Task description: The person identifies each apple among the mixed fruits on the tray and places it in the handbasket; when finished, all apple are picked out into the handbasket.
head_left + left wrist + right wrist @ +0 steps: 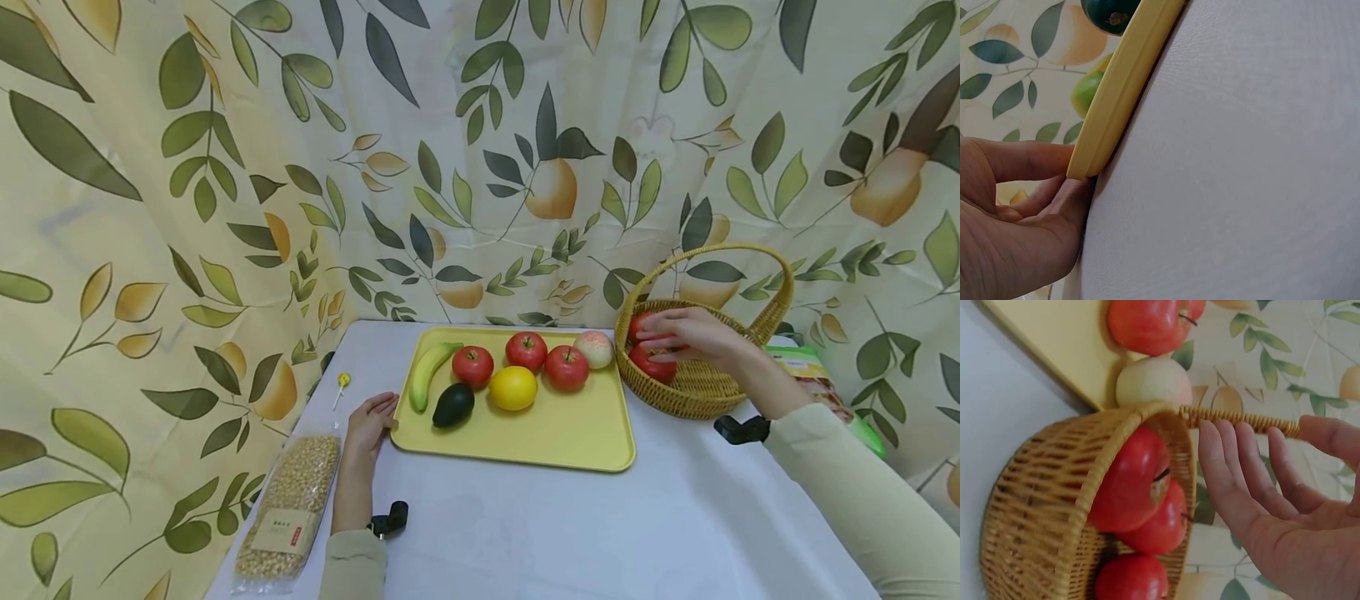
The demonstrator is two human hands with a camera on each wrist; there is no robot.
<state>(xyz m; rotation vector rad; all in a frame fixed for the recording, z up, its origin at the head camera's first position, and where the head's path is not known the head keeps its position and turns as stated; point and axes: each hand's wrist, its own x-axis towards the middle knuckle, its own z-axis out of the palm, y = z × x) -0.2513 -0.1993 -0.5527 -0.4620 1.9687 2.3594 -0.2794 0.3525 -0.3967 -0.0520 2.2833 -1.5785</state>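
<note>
My left hand (369, 427) pinches the near left corner of a yellow tray (517, 450), thumb and fingers at its rim in the left wrist view. On the tray lie a banana (429, 375), an avocado (453, 406), a lemon (513, 388), three red apples (567, 368) and a pale pink peach (595, 348). Over the wicker basket (675, 404) at right is my right hand (697, 335), its fingers relaxed and holding nothing. Three red apples (1132, 481) sit inside the basket in the right wrist view; the hand partly covers them from the head view.
The basket's tall handle (705, 247) arches up behind the right hand. A green packet (825, 387) lies right of the basket. Left of the tray are a yellow lollipop (343, 380) and a clear bag of pale grains (292, 492). A leaf-patterned curtain (480, 167) hangs behind the white table.
</note>
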